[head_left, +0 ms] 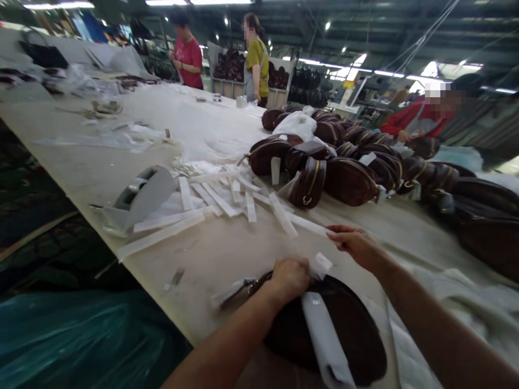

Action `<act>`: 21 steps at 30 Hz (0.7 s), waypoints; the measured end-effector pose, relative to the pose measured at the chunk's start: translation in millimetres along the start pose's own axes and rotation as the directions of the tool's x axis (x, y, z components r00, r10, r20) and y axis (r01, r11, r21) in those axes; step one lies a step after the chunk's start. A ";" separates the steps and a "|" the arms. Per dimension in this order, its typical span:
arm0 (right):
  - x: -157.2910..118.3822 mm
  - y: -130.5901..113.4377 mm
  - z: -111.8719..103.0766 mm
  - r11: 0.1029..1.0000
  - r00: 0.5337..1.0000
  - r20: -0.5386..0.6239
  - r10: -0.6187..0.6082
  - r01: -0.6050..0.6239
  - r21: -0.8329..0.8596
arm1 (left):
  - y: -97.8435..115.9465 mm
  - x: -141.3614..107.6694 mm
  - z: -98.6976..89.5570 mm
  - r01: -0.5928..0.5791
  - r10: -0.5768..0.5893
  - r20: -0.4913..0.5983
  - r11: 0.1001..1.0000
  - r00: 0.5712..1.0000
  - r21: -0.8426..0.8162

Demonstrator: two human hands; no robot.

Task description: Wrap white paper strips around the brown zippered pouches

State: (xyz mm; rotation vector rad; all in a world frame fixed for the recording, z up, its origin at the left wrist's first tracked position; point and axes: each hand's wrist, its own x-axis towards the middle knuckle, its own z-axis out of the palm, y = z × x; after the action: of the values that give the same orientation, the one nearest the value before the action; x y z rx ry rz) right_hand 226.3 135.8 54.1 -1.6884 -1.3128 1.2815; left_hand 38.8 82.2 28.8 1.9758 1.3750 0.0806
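Observation:
A dark brown bag (348,324) lies on the table close to me, with a white wrapped strip (324,335) across it. My left hand (290,276) is closed at the bag's upper edge, beside a small crumpled white piece (322,265); what its fingers hold is hidden. Stretched out to the right, my right hand (351,243) pinches the end of a white paper strip (306,222). Many similar strips (219,197) lie in a loose pile left of that hand.
Brown zipped bags (351,181) are heaped at the right. A tape dispenser (140,194) stands near the table's left edge (150,297). One person (421,116) works behind the bags; two others (190,59) (257,65) stand at the far side.

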 end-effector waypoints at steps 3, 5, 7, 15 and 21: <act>-29.2 9.6 -21.5 0.997 0.998 -0.049 0.049 -0.046 0.065 | 4.8 -3.4 -2.1 0.024 -0.022 -0.060 0.999 0.998 0.048; -46.9 14.3 -30.5 0.992 0.995 -0.073 0.063 -0.054 0.118 | 9.5 -7.4 -4.1 0.058 -0.048 -0.113 0.994 0.992 0.092; -59.4 19.6 -35.1 0.974 0.992 -0.106 0.065 -0.040 0.223 | 13.9 -11.3 -5.3 0.093 -0.069 -0.164 0.985 0.984 0.142; -60.2 47.4 -34.1 0.914 0.969 -0.242 0.049 0.054 0.401 | 13.5 -14.2 -3.8 0.112 -0.059 -0.220 0.966 0.974 0.235; -59.2 48.0 -21.3 0.964 0.990 -0.121 0.068 -0.034 0.264 | 11.8 -14.1 -3.0 0.084 -0.019 -0.267 0.968 0.964 0.234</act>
State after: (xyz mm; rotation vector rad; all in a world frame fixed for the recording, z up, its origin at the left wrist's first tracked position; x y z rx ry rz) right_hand 260.7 66.8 36.2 -1.5974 -0.9842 1.2895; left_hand 40.7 69.9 42.6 2.1906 1.6745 0.1610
